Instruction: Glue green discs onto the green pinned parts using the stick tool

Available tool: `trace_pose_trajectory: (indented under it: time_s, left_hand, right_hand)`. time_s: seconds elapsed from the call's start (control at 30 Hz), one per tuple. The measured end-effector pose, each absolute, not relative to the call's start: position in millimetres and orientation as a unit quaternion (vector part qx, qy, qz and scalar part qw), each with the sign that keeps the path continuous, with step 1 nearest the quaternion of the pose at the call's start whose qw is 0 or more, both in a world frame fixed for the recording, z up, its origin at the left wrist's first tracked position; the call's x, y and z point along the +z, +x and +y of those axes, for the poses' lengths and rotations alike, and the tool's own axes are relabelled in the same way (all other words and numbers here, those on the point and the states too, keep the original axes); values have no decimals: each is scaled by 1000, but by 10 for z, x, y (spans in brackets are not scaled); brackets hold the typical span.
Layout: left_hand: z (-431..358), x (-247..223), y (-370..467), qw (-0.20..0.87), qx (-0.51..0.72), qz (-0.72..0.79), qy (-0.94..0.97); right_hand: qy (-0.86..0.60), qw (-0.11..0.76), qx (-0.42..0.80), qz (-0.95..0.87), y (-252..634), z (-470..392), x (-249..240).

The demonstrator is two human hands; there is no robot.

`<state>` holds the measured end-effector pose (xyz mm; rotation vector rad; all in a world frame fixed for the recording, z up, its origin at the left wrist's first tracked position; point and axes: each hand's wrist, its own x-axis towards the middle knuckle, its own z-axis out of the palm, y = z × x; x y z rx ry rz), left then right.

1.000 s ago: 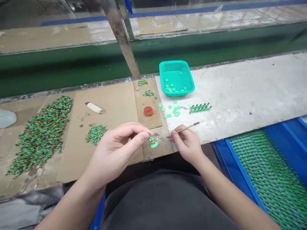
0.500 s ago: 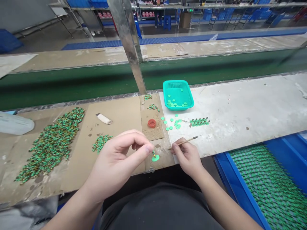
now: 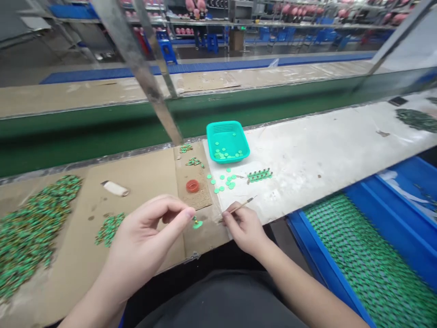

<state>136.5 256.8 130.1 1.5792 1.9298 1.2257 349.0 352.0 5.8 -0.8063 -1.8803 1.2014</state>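
Note:
Pinched between thumb and forefinger, my left hand (image 3: 146,237) holds a small green-and-gold figurine (image 3: 195,222) with a round green base at its foot. My right hand (image 3: 244,225) grips a thin paintbrush (image 3: 241,204), its dark tip pointing up and to the right. Beyond the hands sits a small red cap-like dish (image 3: 192,186) on brown cardboard. Loose green discs (image 3: 231,185) lie to its right. Past them, figurines on green bases (image 3: 260,175) stand in short rows.
A turquoise basket (image 3: 228,158) holds more discs. On the left are a large heap of green-and-gold pieces (image 3: 37,228), a smaller pile (image 3: 109,228) and a white-handled tool (image 3: 116,188). A blue tray (image 3: 317,246) of figurines is at right, near the table edge. A metal post (image 3: 150,86) rises behind.
The view has swung to the right, so the table's things appear farther left. Both hands keep their hold on the figurine and the paintbrush.

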Motion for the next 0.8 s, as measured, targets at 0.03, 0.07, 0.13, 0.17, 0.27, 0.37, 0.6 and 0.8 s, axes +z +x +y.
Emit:
trace_pose_trajectory:
  time_s: [0.03, 0.07, 0.13, 0.17, 0.27, 0.37, 0.6, 0.8]
  left_hand:
    - [2608, 1250, 1368, 170, 432, 686, 561]
    - [2651, 1185, 1379, 159, 429, 688, 563]
    - [2724, 1017, 1428, 133, 422, 683, 581]
    - [2748, 916, 1461, 117, 418, 677, 595]
    - [2752, 603, 1558, 62, 401, 651, 641]
    - [2696, 380, 1605, 44, 376, 652, 656]
    - [2556, 258, 1583, 75, 356, 656, 661]
    - [2495, 213, 1499, 100, 315, 653, 681]
  right_hand:
    - [-313, 378, 465, -737, 3503, 3525, 75]
    - [-313, 382, 461, -738, 3526, 3529, 88]
    - [-318, 389, 458, -734, 3600, 3534, 103]
    - [-325, 392, 461, -727, 3648, 3534, 102]
    - [-355, 394, 483, -697, 3797, 3542, 74]
    - [-365, 381, 498, -688, 3886, 3565, 42]
    - [-316, 378, 443, -749, 3850, 3603, 96]
    - [-286, 359, 432, -777, 3777, 3608, 112]
